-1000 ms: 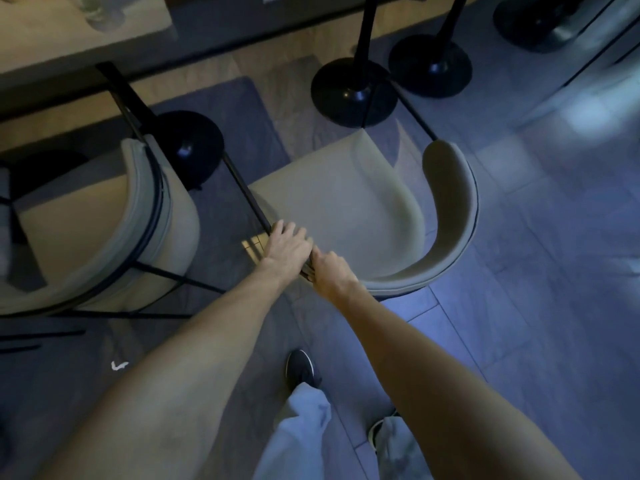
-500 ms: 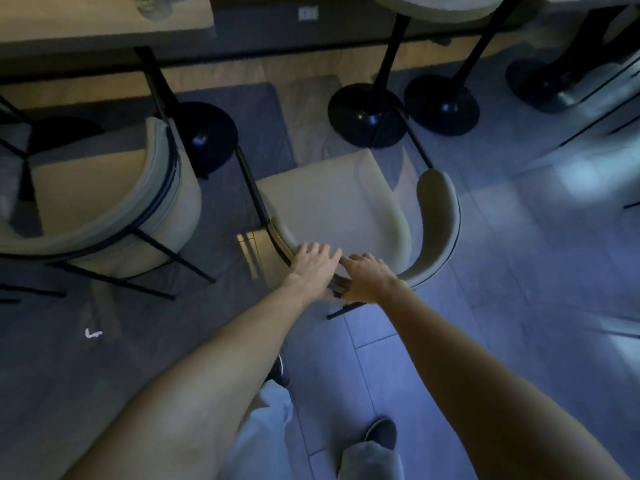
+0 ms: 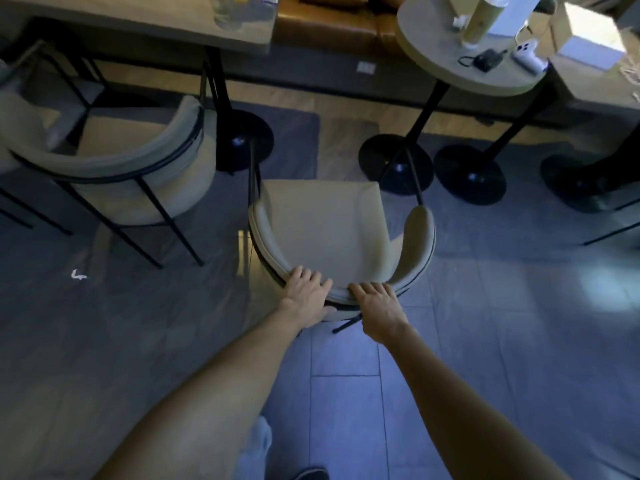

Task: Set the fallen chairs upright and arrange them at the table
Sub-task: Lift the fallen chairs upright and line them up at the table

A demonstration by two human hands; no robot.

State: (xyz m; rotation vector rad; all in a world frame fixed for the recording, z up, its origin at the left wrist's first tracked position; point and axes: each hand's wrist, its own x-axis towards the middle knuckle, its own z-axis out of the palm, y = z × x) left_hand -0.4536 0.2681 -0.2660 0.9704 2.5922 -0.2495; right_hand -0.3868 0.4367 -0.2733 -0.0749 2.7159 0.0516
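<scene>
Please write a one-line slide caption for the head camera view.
Both hands, left hand and right hand, grip the curved backrest of a beige chair standing upright between two tables.

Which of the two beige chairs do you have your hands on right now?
The centre chair, gripped at its backrest by left hand and right hand. The left chair stands untouched.

The cream chair (image 3: pixel 322 223) with thin black legs stands up on the floor, its round back held by two hands. Another cream chair (image 3: pixel 114 161) stands at the wooden table (image 3: pixel 145 19).
</scene>
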